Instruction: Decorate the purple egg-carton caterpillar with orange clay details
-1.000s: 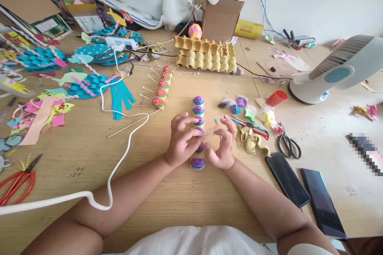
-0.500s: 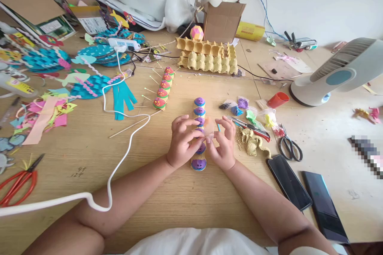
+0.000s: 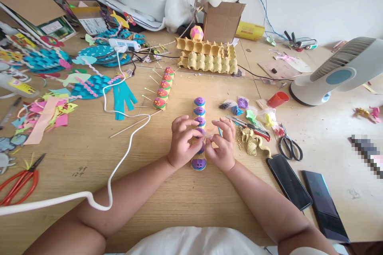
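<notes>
Both hands meet over a row of purple and blue egg-carton cups with small faces (image 3: 198,164), hiding part of its middle. Thumb and index finger of my left hand (image 3: 185,141) pinch one side of a small clear plastic bag (image 3: 208,136). My right hand (image 3: 221,143) grips the bag's other side between thumb and index finger. A thin blue stick (image 3: 220,131) shows by the right fingers. Further back on the left lies a second row of red and green cups (image 3: 162,93) with pins standing in it.
Bagged coloured clay (image 3: 251,117), a cutter (image 3: 254,128), black scissors (image 3: 290,147) and two phones (image 3: 289,182) lie right. A white cable (image 3: 125,153) crosses the left. Egg cartons (image 3: 209,62) and a white fan (image 3: 335,71) stand behind; red pliers (image 3: 22,183) lie far left.
The clear bag, spread out and raised between the fingers before, now looks folded or bunched lower. My right fingers have curled and shifted slightly left; my left hand has hardly moved.
</notes>
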`<state>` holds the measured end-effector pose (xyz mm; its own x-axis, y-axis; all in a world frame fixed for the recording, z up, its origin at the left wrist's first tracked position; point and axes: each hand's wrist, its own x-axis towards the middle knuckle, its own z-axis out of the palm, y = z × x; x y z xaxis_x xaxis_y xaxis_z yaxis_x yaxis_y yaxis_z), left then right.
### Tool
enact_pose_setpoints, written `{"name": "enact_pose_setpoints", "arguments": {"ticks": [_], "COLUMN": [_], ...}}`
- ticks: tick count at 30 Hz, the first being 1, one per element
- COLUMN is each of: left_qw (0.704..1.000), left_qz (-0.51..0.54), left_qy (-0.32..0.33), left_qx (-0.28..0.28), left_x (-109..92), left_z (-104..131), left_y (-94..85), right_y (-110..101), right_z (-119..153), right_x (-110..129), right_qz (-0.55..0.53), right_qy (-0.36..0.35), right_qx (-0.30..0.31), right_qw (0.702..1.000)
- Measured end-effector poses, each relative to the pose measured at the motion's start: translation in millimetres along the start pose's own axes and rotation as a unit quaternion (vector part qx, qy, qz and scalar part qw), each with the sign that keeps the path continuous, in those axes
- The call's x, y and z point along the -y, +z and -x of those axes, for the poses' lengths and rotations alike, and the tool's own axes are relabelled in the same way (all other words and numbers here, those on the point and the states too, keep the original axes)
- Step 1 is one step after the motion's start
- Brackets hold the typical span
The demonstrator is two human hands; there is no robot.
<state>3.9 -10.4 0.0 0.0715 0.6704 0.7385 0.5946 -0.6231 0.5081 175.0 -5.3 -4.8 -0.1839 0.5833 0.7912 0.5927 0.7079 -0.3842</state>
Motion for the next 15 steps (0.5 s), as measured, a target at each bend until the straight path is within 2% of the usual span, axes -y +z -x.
{"name": "enact_pose_setpoints", "arguments": {"ticks": [4, 8, 15], "left_qw": [1.000, 0.999, 0.999], "left_qz": [0.010, 0.009, -0.007], "left_qy": [0.018, -0.009, 0.000], "left_qx": [-0.005, -0.044, -0.032], "left_x": [1.5, 6.8, 5.9], "left_z": [0.3, 1.0, 1.0], "left_y": [-0.5, 0.6, 1.2], "right_y": [-1.5, -3.9, -3.3], "right_z": [-0.4, 0.3, 1.3], "right_x": [3.7, 5.7, 0.8], "right_qz": [-0.008, -0.014, -0.003], "right_qy": [-0.005, -0.019, 0.009], "right_qx": [0.003, 0.011, 0.006], "right_qw": [1.000, 1.000, 1.000]}}
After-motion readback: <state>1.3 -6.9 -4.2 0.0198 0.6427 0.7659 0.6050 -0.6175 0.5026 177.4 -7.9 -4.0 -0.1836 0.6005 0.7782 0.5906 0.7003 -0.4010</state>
